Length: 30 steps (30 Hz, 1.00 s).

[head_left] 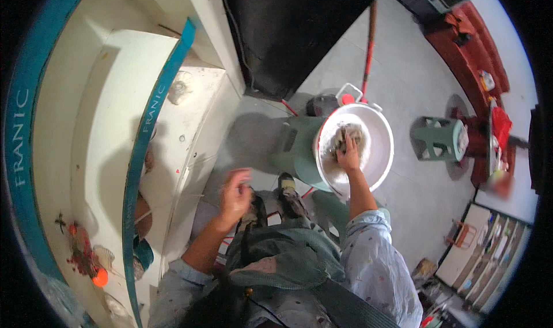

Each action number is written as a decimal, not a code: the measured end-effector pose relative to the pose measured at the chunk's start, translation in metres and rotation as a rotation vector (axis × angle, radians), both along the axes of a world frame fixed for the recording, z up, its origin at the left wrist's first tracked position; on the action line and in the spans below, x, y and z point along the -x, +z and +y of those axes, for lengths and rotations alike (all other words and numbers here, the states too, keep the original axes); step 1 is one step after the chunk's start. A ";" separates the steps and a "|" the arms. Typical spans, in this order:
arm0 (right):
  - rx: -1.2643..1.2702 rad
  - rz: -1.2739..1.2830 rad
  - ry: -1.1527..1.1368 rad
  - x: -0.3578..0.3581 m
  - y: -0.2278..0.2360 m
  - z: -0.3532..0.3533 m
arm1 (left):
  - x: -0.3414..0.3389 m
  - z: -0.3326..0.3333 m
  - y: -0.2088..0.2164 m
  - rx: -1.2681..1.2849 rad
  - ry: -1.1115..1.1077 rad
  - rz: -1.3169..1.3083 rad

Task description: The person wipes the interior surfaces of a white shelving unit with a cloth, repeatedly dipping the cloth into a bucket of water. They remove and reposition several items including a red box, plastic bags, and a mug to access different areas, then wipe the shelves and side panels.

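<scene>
A round white basin [378, 133] rests on a pale green plastic stool [296, 167] in front of me. My right hand [348, 155] reaches inside it, its fingers bent round a greyish-brown clump [358, 134]. The clump looks wet and soft, like a rag, but its exact kind does not show. Whitish liquid or foam lies around it in the basin. My left hand [235, 198] is raised in the air to the left of the stool, near the cream display shelf [199, 118]. Its fingers are smeared by motion, and I see nothing held in them.
The shelf has teal edges and bears shells and a red-orange decoration [86, 256]. A tall black panel [288, 28] stands ahead. Near the basin rises a red-handled pole [370, 51]. Another green stool [439, 138] stands right, by reddish wooden furniture [478, 51].
</scene>
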State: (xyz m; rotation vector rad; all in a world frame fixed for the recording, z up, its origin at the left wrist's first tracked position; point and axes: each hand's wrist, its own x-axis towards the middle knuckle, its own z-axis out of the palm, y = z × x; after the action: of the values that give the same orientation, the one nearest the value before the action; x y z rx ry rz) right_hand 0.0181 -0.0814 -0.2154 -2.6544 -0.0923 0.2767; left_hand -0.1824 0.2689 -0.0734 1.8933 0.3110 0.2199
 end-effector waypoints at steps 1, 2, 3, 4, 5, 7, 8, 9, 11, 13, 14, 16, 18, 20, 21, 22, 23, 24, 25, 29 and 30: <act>0.276 -0.004 0.108 0.006 -0.004 0.008 | -0.016 -0.016 0.007 -0.092 -0.071 -0.052; 0.297 0.139 0.115 0.006 -0.008 0.011 | -0.030 -0.037 0.015 0.120 -0.090 -0.070; 0.323 0.280 0.134 0.003 -0.011 0.010 | -0.044 -0.059 0.017 0.180 -0.139 -0.065; 0.323 0.336 0.209 0.003 -0.002 0.014 | -0.054 -0.079 0.002 0.156 -0.205 -0.163; 0.537 0.560 0.334 -0.007 0.021 0.028 | -0.065 -0.100 0.003 0.349 -0.261 -0.090; 0.695 0.410 0.538 -0.009 -0.026 -0.012 | -0.090 -0.141 0.007 0.442 -0.377 0.095; 0.724 0.294 0.617 -0.012 -0.051 -0.039 | -0.101 -0.162 -0.006 0.602 -0.460 0.281; 0.683 0.187 0.629 -0.016 -0.068 -0.060 | -0.109 -0.188 -0.024 0.775 -0.397 0.383; -0.895 0.308 -0.290 0.000 0.047 0.004 | -0.129 -0.212 -0.022 0.866 -0.142 0.645; -0.970 0.403 -0.464 0.009 0.125 0.028 | -0.156 -0.237 -0.035 0.913 0.092 0.948; -0.988 0.407 -0.361 0.012 0.128 0.025 | -0.164 -0.231 -0.031 1.064 0.092 0.921; -0.967 0.372 -0.236 0.025 0.143 0.018 | -0.174 -0.245 -0.078 1.349 -0.140 0.872; -1.023 0.346 -0.229 0.033 0.157 0.029 | -0.189 -0.262 -0.103 1.583 -0.025 0.879; -0.976 0.191 -0.248 0.036 0.153 0.032 | -0.186 -0.237 -0.062 1.615 0.004 0.690; -0.938 0.144 -0.222 0.034 0.152 0.036 | -0.189 -0.236 -0.065 1.640 -0.031 0.771; -0.899 0.098 -0.193 0.032 0.151 0.040 | -0.190 -0.236 -0.073 1.664 -0.064 0.852; -0.860 0.054 -0.164 0.031 0.147 0.041 | -0.189 -0.235 -0.087 1.688 -0.096 0.932; -0.817 0.016 -0.146 0.027 0.131 0.041 | -0.186 -0.247 -0.113 1.811 -0.217 0.696; -0.682 -0.066 -0.112 0.022 0.122 0.037 | -0.184 -0.258 -0.138 1.938 -0.330 0.454; -0.374 -0.246 -0.078 -0.009 0.097 0.045 | -0.184 -0.252 -0.075 1.460 0.252 0.750; -0.360 -0.256 -0.088 -0.016 0.088 0.042 | -0.185 -0.246 -0.065 1.353 0.239 0.792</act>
State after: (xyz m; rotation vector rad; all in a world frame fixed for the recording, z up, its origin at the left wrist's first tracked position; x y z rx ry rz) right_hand 0.0337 -0.0396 -0.1269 -2.3135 -0.0967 -0.1027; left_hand 0.0024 0.0229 -0.1385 0.5065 0.9304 -0.5098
